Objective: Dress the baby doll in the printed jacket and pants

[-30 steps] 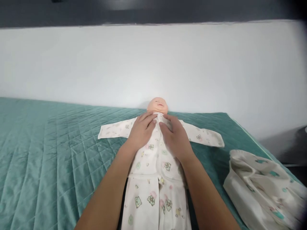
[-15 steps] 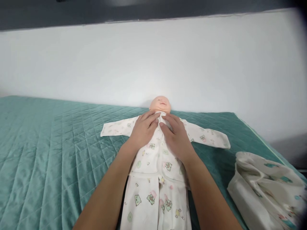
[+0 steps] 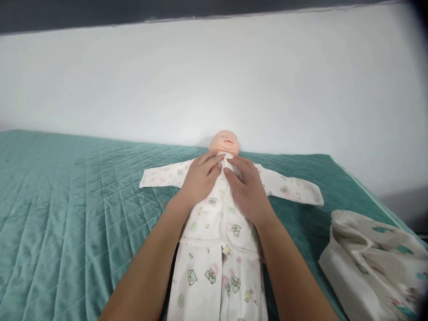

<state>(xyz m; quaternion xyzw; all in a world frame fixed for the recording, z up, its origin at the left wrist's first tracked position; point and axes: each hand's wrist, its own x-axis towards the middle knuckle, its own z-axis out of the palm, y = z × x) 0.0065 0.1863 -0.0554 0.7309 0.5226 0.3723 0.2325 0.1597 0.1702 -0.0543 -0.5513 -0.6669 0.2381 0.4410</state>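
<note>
A baby doll [image 3: 224, 141] lies on its back with its head at the wall. It wears a white long-sleeved top [image 3: 214, 218] printed with small green and pink animals, both sleeves spread sideways. White pants [image 3: 197, 290] in the same print cover its lower body, and the top's hem overlaps them. My left hand [image 3: 202, 176] rests on the left side of the doll's upper chest, fingers stretched toward the collar. On the other side of the front seam, my right hand [image 3: 246, 185] lies with its fingers extended and apart. Both palms hide part of the top.
Underneath is a green quilted bed cover [image 3: 83, 214], which runs up to a white wall [image 3: 200, 80]. At the lower right sits a folded white cloth [image 3: 368, 267] with a colourful print, partly cut off by the frame.
The view has tilted down very slightly. Both hands stay on the doll's upper chest, with hardly any visible shift.
</note>
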